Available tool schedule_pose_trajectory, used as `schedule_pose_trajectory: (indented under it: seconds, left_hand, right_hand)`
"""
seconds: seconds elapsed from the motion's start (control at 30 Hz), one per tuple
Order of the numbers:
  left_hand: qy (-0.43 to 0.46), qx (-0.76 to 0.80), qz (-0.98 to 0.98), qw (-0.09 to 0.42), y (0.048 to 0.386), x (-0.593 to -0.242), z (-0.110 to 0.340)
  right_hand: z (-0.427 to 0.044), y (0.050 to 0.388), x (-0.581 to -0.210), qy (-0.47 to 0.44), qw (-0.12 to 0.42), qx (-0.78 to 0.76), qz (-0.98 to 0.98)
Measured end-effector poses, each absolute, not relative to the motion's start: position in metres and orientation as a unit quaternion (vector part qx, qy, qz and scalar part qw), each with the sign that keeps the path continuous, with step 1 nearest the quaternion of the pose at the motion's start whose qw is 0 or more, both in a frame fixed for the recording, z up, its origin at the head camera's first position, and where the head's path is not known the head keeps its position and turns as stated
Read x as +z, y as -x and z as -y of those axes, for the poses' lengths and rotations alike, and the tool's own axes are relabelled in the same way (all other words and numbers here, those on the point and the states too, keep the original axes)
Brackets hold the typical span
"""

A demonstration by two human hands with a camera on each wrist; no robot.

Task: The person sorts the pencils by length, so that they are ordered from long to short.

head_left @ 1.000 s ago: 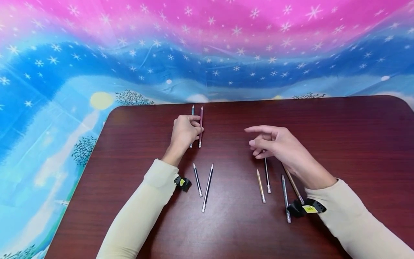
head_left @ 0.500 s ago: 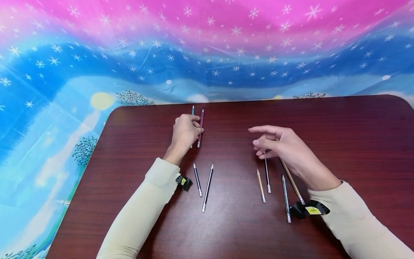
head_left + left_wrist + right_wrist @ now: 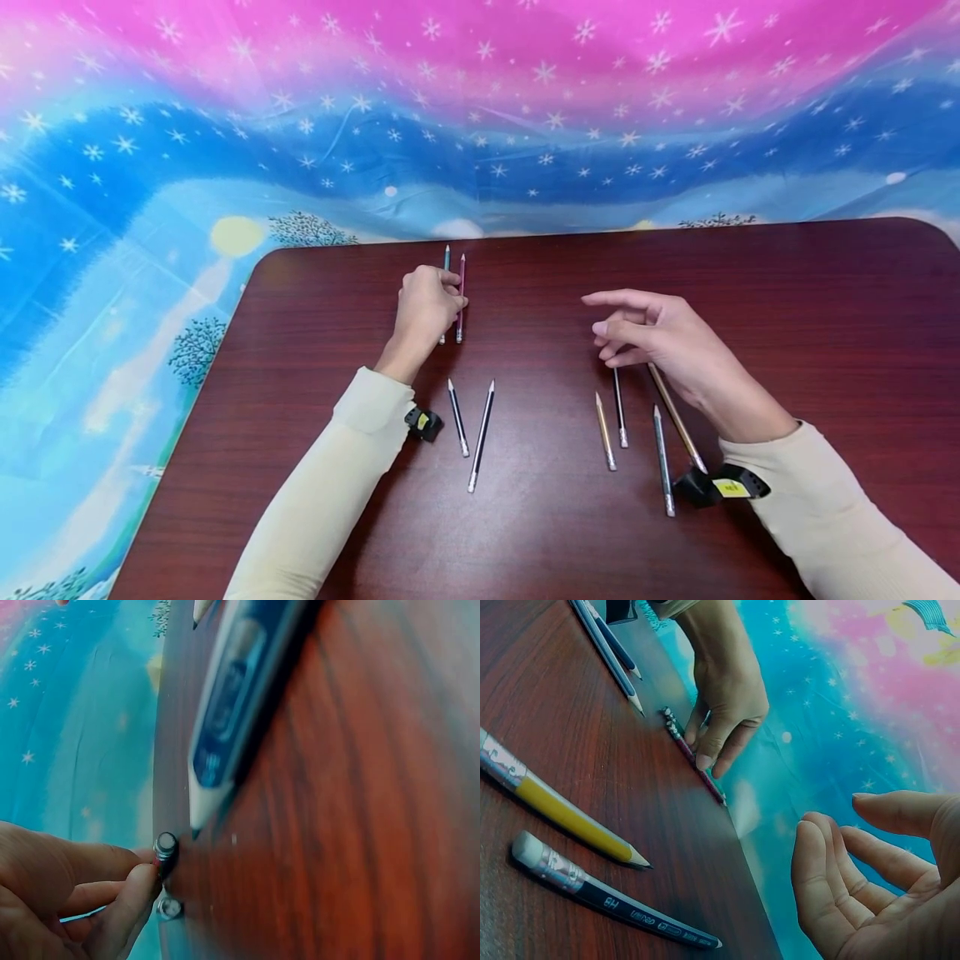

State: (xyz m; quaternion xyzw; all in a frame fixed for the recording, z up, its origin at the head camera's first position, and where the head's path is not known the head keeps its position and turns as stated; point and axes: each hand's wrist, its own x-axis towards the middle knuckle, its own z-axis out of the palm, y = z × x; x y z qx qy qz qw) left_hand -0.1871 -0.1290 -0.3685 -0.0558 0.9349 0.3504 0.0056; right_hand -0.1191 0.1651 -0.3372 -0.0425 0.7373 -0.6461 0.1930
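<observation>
Near the far edge of the table, my left hand [image 3: 426, 304] pinches a maroon pencil [image 3: 462, 279] between thumb and fingers; its tip points away from me. A teal pencil [image 3: 447, 257] lies just left of it, partly hidden behind that hand. In the left wrist view the metal ends of both pencils show beside the fingertips. My right hand [image 3: 667, 337] hovers over the right side, fingers loosely bent, holding nothing. Below it lie a black pencil [image 3: 619, 408], a yellow pencil [image 3: 605, 433], a dark grey-blue pencil [image 3: 662, 458] and a gold-brown pencil [image 3: 678, 421].
Two dark striped pencils, a shorter one [image 3: 458, 418] and a longer one [image 3: 482, 437], lie in a V at centre left of the brown table [image 3: 540, 533]. A snowflake-patterned cloth [image 3: 480, 125] hangs behind the far edge.
The maroon pencil has shifted slightly left and nearer the teal one, straightening after a slight tilt. My right hand has drifted a little to the right.
</observation>
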Motion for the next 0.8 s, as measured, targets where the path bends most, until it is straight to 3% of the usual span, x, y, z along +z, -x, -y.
schedule_pose_trajectory:
  seconds: [0.8]
  left_hand:
    - [0.065, 0.353, -0.933, 0.014, 0.184, -0.3693, 0.132]
  right_hand:
    - [-0.1723, 0.1176, -0.339, 0.031, 0.188, -0.662, -0.725]
